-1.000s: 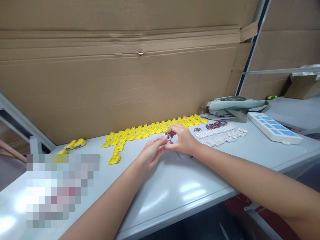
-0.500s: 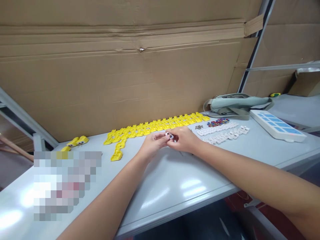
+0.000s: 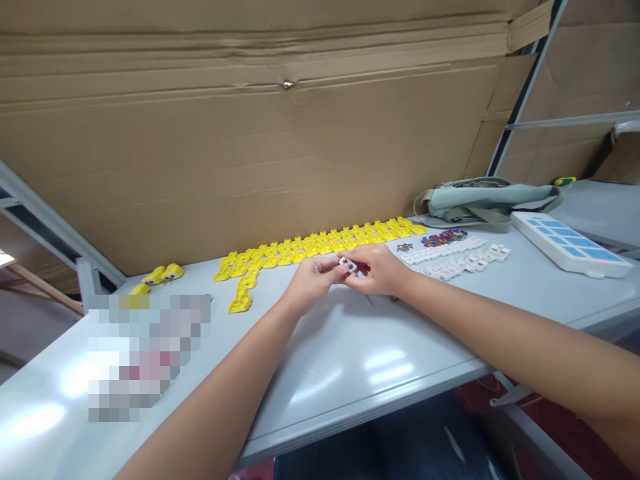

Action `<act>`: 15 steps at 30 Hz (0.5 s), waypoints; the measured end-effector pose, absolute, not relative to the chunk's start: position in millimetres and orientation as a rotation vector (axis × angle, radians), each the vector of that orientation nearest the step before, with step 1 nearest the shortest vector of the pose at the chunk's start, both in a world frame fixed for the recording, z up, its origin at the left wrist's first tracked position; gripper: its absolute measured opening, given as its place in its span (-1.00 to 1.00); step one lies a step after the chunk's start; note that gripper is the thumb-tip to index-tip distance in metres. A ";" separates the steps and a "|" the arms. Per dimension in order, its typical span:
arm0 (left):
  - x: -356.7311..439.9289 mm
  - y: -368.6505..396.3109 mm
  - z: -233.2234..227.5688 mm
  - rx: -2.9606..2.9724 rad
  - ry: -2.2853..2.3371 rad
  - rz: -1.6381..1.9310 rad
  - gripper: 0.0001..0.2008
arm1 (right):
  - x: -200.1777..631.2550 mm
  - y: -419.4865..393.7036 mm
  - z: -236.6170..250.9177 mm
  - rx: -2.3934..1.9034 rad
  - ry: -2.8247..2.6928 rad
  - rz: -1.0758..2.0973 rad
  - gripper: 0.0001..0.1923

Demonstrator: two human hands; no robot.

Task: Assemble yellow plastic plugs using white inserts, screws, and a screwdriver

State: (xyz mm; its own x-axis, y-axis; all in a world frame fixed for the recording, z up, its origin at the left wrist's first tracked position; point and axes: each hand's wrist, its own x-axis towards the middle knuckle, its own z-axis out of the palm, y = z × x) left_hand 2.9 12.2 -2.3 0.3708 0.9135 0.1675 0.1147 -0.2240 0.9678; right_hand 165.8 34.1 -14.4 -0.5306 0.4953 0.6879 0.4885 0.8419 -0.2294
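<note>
Fingertips of both hands meet on one small white part (image 3: pixel 346 264), held just above the worktop (image 3: pixel 350 360). Left hand (image 3: pixel 311 283) pinches its left end, right hand (image 3: pixel 377 270) its right; long axis runs roughly hand to hand. Yellow parts (image 3: pixel 320 245) lie just beyond.

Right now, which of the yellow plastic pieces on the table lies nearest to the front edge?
The single yellow piece at the bottom of the short column, left of the left hand. It sits closer to the front than the long yellow row by the cardboard.
</note>
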 end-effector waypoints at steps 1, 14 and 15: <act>2.5 12.1 -2.1 1.661 0.953 0.986 -0.80 | 166.4 34.8 -14.9 -0.704 -2.223 0.006 -0.89; 1.8 9.0 0.4 1.975 1.004 0.978 -0.83 | 173.0 42.0 -15.6 -0.504 -2.234 -0.031 -0.78; 0.9 8.7 1.0 2.012 1.027 0.987 -0.83 | 173.9 42.6 -15.4 -0.514 -2.235 0.018 -0.74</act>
